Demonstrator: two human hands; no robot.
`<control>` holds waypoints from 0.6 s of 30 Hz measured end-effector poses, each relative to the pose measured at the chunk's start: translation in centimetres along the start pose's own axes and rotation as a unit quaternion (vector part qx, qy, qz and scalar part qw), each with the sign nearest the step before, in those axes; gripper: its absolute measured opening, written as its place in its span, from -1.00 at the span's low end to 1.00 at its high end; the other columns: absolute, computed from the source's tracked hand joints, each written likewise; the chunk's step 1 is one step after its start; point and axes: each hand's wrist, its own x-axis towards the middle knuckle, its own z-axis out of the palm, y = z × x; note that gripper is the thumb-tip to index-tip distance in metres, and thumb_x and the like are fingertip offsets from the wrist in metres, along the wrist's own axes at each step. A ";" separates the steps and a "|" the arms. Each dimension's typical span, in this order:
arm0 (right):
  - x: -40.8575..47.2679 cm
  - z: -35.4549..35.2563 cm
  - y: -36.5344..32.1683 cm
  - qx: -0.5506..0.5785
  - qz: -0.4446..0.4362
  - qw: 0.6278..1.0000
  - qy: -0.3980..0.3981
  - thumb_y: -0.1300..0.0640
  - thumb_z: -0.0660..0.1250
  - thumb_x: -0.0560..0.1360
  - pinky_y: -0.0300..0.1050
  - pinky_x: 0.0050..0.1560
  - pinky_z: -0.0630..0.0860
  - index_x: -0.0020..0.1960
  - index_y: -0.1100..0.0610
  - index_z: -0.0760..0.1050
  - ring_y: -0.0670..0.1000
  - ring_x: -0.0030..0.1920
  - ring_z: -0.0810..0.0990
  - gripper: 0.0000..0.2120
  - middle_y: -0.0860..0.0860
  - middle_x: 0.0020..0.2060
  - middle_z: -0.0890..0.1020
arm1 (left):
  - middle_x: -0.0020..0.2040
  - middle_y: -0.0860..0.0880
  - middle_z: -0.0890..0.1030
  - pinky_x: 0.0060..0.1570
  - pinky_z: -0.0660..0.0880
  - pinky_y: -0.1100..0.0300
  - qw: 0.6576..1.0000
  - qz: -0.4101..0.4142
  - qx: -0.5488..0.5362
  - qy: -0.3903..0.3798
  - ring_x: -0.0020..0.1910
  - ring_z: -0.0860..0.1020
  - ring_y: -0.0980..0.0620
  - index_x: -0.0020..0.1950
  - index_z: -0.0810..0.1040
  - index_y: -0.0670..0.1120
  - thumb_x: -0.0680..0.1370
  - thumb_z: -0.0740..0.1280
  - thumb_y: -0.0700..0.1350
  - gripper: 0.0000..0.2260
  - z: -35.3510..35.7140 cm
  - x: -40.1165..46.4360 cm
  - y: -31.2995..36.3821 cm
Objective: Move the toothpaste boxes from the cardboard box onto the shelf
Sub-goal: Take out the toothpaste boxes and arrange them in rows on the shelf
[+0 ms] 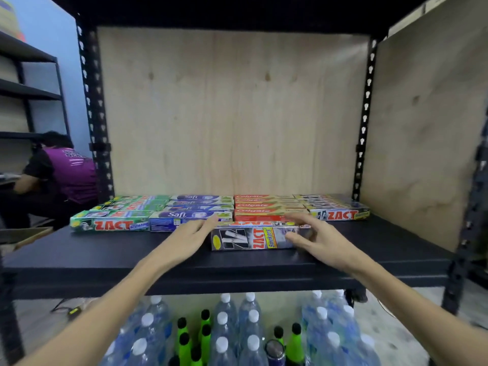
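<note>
A grey ZACT Smokers toothpaste box [248, 239] lies on the black shelf [105, 254], in front of the rows. My left hand [191, 235] rests flat at its left end, fingers apart. My right hand [314, 236] lies over its right end, fingers spread and touching it. Behind stand rows of toothpaste boxes: green ZACT [111, 220], blue Safi [190, 216], red Colgate [264, 207] and grey ZACT [340, 211]. The cardboard box is out of view.
Plywood panels [232, 114] close the back and right side of the shelf bay. Below the shelf stand several water bottles [232, 326] and green bottles [203, 336]. A person in a purple vest [66, 175] sits at the left by another rack.
</note>
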 end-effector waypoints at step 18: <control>-0.3 0.4 0.3 -0.003 0.022 1.000 0.015 -0.32 0.34 0.49 -0.22 -0.06 0.53 0.44 -0.24 0.41 -0.15 -0.23 0.52 -0.46 -0.25 0.14 0.57 | 0.09 0.13 0.60 0.00 0.41 0.26 0.996 0.073 0.041 0.042 0.01 0.58 0.17 0.22 0.53 0.14 0.61 0.17 0.27 -0.67 0.6 -0.8 -0.2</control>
